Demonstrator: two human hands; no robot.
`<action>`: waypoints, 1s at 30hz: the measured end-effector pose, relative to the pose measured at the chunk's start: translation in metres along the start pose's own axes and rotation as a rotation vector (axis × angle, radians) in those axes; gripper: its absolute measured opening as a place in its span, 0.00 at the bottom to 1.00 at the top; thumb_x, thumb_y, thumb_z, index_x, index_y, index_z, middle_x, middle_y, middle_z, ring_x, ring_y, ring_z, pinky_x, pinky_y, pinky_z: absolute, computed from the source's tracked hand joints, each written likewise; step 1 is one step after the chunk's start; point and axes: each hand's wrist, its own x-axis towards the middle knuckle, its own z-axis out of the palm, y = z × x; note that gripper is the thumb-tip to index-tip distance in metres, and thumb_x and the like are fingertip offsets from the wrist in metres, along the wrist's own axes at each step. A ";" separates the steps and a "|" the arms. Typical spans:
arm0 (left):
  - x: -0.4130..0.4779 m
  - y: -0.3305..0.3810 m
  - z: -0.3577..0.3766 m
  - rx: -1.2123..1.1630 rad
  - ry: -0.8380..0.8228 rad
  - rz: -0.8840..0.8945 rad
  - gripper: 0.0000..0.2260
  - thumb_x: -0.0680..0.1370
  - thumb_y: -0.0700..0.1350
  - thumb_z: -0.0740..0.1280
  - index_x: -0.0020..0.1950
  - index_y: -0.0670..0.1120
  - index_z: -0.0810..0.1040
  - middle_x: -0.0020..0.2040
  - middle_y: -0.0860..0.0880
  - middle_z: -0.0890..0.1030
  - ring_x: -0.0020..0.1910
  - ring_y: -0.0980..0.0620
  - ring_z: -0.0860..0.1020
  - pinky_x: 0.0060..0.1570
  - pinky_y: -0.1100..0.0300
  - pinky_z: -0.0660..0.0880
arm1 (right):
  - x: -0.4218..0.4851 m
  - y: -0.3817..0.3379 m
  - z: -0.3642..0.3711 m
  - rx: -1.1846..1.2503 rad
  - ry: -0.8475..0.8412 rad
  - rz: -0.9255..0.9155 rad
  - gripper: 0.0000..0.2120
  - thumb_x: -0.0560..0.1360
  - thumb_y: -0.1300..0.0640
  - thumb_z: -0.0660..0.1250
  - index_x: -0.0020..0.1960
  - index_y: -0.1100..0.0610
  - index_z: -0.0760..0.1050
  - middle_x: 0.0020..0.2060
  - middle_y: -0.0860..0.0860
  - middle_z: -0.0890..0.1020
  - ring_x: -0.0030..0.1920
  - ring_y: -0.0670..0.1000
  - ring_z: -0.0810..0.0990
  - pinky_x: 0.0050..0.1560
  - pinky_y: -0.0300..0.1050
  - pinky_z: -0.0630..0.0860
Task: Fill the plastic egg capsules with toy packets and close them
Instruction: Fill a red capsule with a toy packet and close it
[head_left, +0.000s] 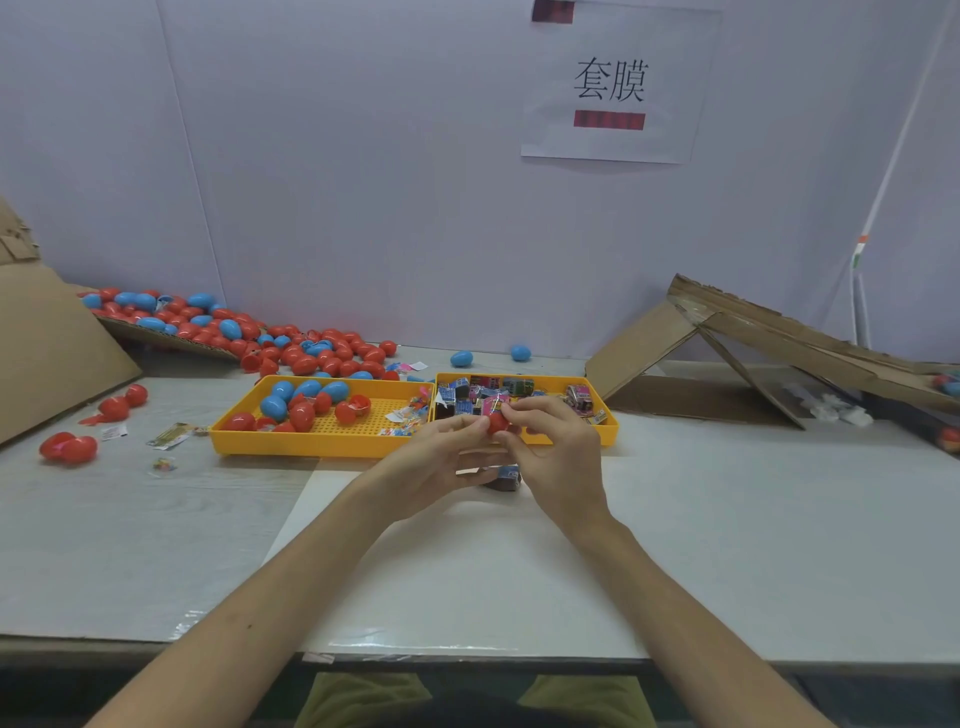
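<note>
In the middle of the frame, my left hand (441, 460) and right hand (558, 452) both pinch a red egg capsule (497, 424). A pink toy packet (492, 405) shows at its top. Just behind is the yellow packet tray (609, 431). Left of that is the yellow capsule tray (322, 444).

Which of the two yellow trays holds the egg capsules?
The left yellow tray, with red and blue egg capsules piled toward its left end. The right tray holds toy packets instead.
</note>
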 end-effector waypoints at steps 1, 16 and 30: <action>0.000 0.000 -0.001 0.003 -0.006 -0.003 0.18 0.80 0.53 0.69 0.66 0.44 0.77 0.63 0.42 0.82 0.64 0.44 0.81 0.60 0.53 0.78 | 0.000 0.000 0.000 0.007 -0.002 -0.007 0.13 0.70 0.65 0.78 0.54 0.60 0.85 0.49 0.52 0.84 0.50 0.46 0.80 0.54 0.32 0.75; 0.000 0.001 0.001 0.003 0.021 -0.003 0.23 0.83 0.55 0.64 0.73 0.42 0.74 0.68 0.44 0.80 0.65 0.46 0.80 0.63 0.52 0.73 | 0.000 -0.002 0.000 0.036 -0.009 0.014 0.18 0.72 0.64 0.76 0.61 0.56 0.82 0.52 0.44 0.83 0.52 0.40 0.79 0.56 0.28 0.71; -0.003 0.002 0.003 -0.031 -0.037 -0.027 0.17 0.84 0.54 0.63 0.68 0.47 0.79 0.68 0.46 0.80 0.66 0.46 0.79 0.63 0.53 0.74 | 0.000 0.002 0.001 0.029 -0.004 0.001 0.15 0.72 0.65 0.76 0.58 0.60 0.84 0.49 0.50 0.85 0.49 0.43 0.80 0.54 0.29 0.73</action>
